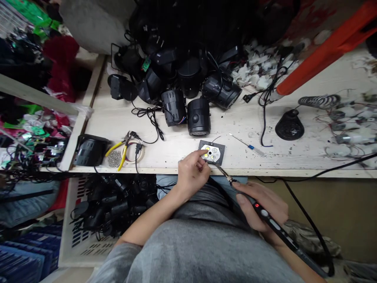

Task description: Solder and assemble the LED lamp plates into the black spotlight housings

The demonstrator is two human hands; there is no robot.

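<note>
Head view: one white board (217,155) with four round spots showing sits on one black plate (223,151) at the near edge of the bench (165,153). Two hands work around it. The left hand (193,171) has its fingers bent and gathered, one fingertip on the board's left part; whether they pinch anything I cannot tell. The right hand (269,196) wraps around one soldering iron (273,225), one red light lit, its tip by the plate's near edge; contact cannot be made out. To the right lies one screwdriver (251,147). Just beyond the plate, two black housings (199,114) stand side by side, a third tilted to their right; the dark heap on the far side defies counting. Farther right are one black base (290,126), one metal coil (319,101) and one orange post (318,59). Left, near the edge, lie one pair of pliers (113,148) and one heap of tiny metal pieces (114,159). Below, on the left, one white basket (66,251) holds many black parts (118,208)
</note>
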